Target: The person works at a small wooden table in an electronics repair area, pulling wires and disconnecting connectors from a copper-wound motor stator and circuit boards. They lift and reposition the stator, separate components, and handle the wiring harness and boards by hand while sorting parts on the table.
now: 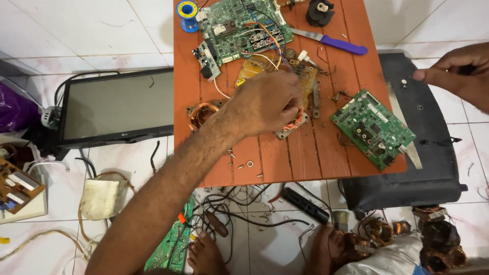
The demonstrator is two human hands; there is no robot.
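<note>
Left hand (pixel 267 104) seemingly covers transformer (pixel 291 122).

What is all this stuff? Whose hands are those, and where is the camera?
The camera sits on a person's head and looks down, so you see their own arms. They sit on the floor at a small red table. The left hand reaches over a copper coil on the table. The right hand hovers over a black cover beside it; it seems to hold nothing. On the table lie green circuit boards, a purple knife, a solder spool and small screws. A monitor lies on the floor.
</note>
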